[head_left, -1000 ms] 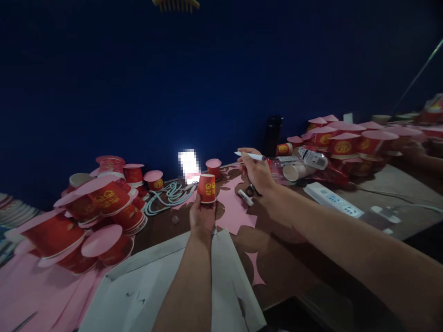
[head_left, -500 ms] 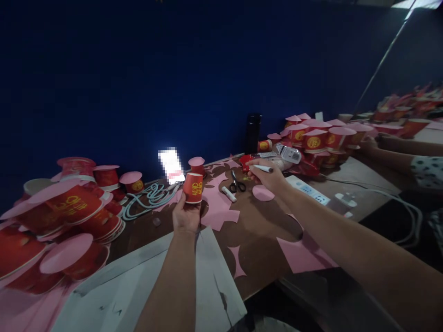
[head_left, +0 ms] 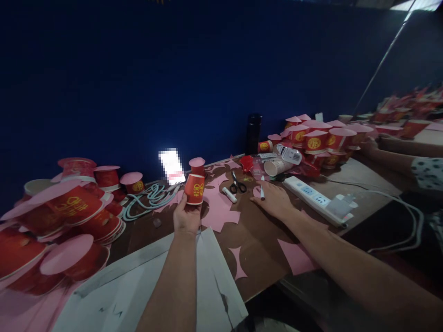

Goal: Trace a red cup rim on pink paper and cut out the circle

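My left hand [head_left: 187,219] holds a red paper cup [head_left: 194,190] with gold characters, upside down and slightly tilted, above the table. A white marker pen [head_left: 262,191] with a dark end sticks up between the fingers of my right hand [head_left: 273,201], which is low over the tabletop. Under those fingers lies a pink paper disc [head_left: 256,192], mostly covered by the hand. Black-handled scissors [head_left: 237,183] and a white glue stick [head_left: 229,195] lie left of my right hand, near cut pink paper [head_left: 221,214].
Piles of red cups with pink discs stand left [head_left: 74,203] and back right [head_left: 316,140]. A lit phone [head_left: 172,166], coiled cable [head_left: 145,203], black bottle [head_left: 254,133], bagged cups [head_left: 277,166], power strip [head_left: 308,193] and white board [head_left: 138,286] surround my hands. Another person's arms [head_left: 391,152] reach in.
The view has swung to the right. My right hand has come down from raised in the air onto the pink disc, still with the marker pen. My left hand keeps the cup.
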A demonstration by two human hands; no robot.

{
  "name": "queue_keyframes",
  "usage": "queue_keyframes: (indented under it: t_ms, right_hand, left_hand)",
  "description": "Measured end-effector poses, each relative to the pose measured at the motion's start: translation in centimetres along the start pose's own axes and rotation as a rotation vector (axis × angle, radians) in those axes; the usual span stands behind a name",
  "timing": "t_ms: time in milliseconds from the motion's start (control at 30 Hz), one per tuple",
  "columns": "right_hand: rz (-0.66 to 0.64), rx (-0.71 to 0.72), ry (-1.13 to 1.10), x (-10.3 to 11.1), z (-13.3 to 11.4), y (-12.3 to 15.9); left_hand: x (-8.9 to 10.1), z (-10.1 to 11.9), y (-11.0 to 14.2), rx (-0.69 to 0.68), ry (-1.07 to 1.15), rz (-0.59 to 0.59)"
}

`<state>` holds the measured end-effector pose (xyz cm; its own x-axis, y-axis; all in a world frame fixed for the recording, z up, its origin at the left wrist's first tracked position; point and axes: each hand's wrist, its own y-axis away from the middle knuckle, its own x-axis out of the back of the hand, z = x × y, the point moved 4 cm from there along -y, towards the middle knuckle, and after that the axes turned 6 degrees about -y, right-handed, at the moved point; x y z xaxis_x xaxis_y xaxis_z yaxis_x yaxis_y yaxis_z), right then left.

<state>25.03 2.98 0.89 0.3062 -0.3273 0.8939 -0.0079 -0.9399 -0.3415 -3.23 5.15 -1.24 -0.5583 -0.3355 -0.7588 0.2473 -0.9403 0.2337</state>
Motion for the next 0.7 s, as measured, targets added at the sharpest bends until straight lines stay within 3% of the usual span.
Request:
queue_keyframes:
  t_ms: [267, 700]
  right_hand:
    - [-0.045, -0.119, 0.079, -0.37, 1.04, -0.13]
    - [-0.044, -0.044, 0.018, -0.69, 0.84, -0.09]
  left_hand:
    - [-0.14, 0.22, 0.10, 0.001, 0.022, -0.015]
    - [-0.17, 0.28, 0.21, -0.006, 0.006, -0.010]
